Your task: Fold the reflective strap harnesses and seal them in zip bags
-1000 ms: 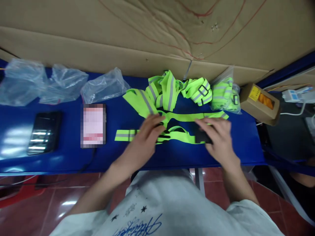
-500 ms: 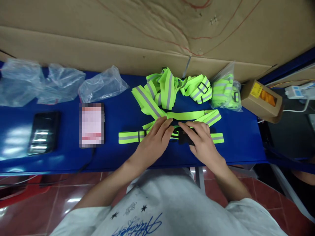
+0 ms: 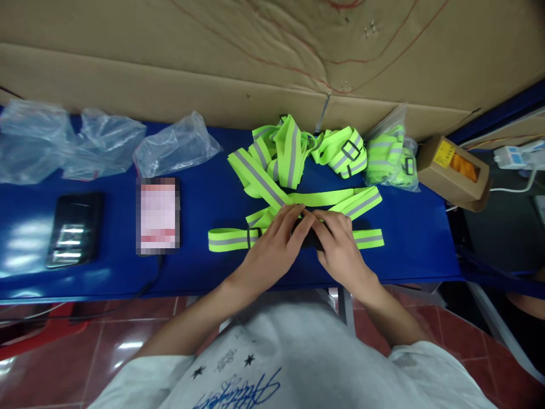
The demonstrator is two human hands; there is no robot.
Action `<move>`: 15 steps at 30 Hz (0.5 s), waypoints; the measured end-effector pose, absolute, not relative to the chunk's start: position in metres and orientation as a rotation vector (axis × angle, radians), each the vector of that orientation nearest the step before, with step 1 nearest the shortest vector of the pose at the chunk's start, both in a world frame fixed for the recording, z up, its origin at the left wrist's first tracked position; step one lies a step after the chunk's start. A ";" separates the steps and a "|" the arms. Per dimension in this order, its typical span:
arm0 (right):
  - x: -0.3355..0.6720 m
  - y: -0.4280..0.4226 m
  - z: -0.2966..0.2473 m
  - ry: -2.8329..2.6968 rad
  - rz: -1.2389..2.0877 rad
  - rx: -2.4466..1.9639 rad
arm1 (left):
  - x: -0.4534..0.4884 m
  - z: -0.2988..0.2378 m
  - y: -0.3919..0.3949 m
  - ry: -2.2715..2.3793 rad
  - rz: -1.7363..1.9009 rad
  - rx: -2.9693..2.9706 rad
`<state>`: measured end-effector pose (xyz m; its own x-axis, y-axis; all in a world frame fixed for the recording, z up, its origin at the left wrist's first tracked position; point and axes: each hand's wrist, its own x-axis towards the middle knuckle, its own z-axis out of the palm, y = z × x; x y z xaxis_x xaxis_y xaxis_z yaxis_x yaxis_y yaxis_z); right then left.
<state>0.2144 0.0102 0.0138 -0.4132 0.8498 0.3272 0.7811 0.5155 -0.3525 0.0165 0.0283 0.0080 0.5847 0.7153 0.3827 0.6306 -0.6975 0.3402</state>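
Note:
A neon-yellow reflective strap harness [image 3: 264,182] with grey stripes lies spread on the blue table [image 3: 204,267]. My left hand [image 3: 272,250] and my right hand [image 3: 338,247] meet side by side over its middle, fingers pressed down on a black piece [image 3: 310,238] of the harness, mostly hidden under them. Strap ends stick out flat to the left [image 3: 227,238] and to the right [image 3: 368,238] of my hands. More folded straps [image 3: 343,150] are heaped behind.
Three crumpled clear plastic bags [image 3: 174,150] lie at the back left. A phone [image 3: 158,215] and a dark device [image 3: 74,228] lie left of the straps. A bagged strap set [image 3: 392,156] and a small cardboard box [image 3: 453,170] sit at the right. Cardboard sheets [image 3: 272,57] back the table.
My right hand slid left with the black piece until both hands met. The strap loop that lay open was drawn together, and the strap ends now lie flat.

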 end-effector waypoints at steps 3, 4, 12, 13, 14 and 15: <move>0.209 0.011 0.014 -2.295 0.246 -1.336 | 0.017 0.008 0.026 1.122 0.751 2.577; 0.208 0.012 0.015 -2.289 0.256 -1.340 | 0.018 0.007 0.024 1.108 0.757 2.556; 0.210 0.022 0.021 -2.205 0.473 -1.239 | 0.003 0.021 0.027 0.980 0.769 2.335; 0.213 0.022 0.025 -2.170 0.524 -1.209 | -0.003 0.030 0.030 0.974 0.736 2.313; 0.215 0.022 0.029 -2.129 0.561 -1.184 | -0.010 0.038 0.034 0.978 0.707 2.298; 0.217 0.022 0.034 -2.087 0.585 -1.168 | -0.016 0.046 0.039 0.975 0.686 2.279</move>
<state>0.2170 0.0215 0.0336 -0.3777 0.8643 0.3321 0.5660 0.4994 -0.6560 -0.0159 0.0390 0.0464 0.6044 0.7625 0.2306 0.4749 -0.5773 0.6642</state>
